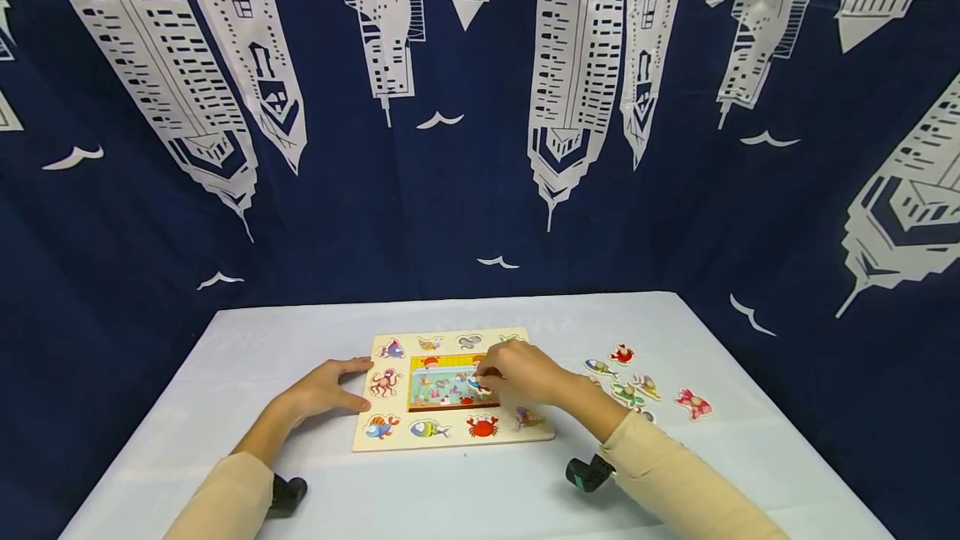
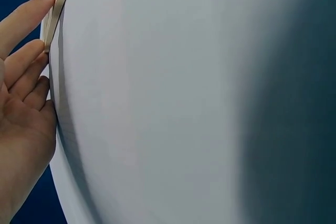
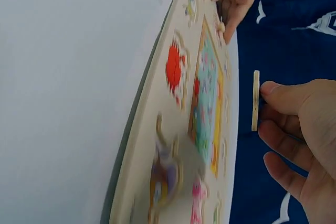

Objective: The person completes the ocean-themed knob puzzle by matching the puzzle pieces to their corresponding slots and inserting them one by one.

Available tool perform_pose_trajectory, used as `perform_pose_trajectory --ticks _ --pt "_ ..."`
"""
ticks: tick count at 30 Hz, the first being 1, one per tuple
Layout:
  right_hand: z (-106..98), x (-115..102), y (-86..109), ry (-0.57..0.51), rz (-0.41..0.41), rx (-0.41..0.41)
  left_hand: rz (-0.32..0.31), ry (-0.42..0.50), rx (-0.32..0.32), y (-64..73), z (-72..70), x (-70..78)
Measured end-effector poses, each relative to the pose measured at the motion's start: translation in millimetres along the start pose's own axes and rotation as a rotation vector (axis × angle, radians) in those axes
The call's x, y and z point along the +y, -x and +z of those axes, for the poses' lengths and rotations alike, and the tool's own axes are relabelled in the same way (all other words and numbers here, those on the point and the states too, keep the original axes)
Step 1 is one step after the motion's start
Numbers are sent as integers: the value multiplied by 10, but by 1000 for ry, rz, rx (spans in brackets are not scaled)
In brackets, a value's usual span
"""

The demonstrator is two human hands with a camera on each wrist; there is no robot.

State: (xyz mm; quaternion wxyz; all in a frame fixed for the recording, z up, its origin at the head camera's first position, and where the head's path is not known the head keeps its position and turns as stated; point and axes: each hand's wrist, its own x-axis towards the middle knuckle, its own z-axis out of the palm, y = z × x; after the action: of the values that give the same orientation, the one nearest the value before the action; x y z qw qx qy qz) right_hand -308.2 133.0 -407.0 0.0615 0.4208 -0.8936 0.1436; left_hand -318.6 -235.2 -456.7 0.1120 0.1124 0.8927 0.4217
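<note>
A flat wooden board (image 1: 453,442) lay on the white table (image 1: 300,327). In its middle was a little sea picture (image 1: 435,386), and animal pictures went all around it. An octopus (image 1: 385,382) was at 9 o'clock on the board, a red crab (image 1: 482,426) at 5 o'clock, and a stripy yellow fish (image 1: 429,429) near 7 o'clock.

The left hand (image 1: 322,386) was at the board's 9 o'clock side. Its thumb and fingertips touched the edge there, spread apart and not clenched.

The right hand (image 1: 525,369) was over the board, toward 3 o'clock from the middle. It pinched a small wooden piece (image 3: 255,100) with its thumb and finger. The piece was above the board, over the 3 o'clock part of the sea picture. The right wrist view showed only its thin side, so the animal on it was hard to tell.

More pieces lay on the table at 3 o'clock from the board. In that bunch a small crab piece (image 1: 622,354) was near 11 o'clock, a fish piece (image 1: 600,368) at 10 o'clock, a green piece (image 1: 627,394) close to the middle, and a pinky-red piece (image 1: 693,404) near 4 o'clock.
</note>
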Motion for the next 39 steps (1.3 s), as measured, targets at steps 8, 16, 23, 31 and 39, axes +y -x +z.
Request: perform_pose_trajectory --ticks 8,16,23,31,39 --pt "246 -227 -338 50 -23 -85 10 -12 8 -9 4 -3" --pt "371 -406 -535 64 -61 -108 18 -16 0 -28 2 -11" --pt "463 -562 -696 73 -78 -121 15 -7 -1 -29 -26 -10" --pt "637 -773 -872 38 -108 -154 21 0 -8 -14 -41 -11" --pt "736 -844 -924 28 -145 -168 30 0 -15 -12 -22 -11"
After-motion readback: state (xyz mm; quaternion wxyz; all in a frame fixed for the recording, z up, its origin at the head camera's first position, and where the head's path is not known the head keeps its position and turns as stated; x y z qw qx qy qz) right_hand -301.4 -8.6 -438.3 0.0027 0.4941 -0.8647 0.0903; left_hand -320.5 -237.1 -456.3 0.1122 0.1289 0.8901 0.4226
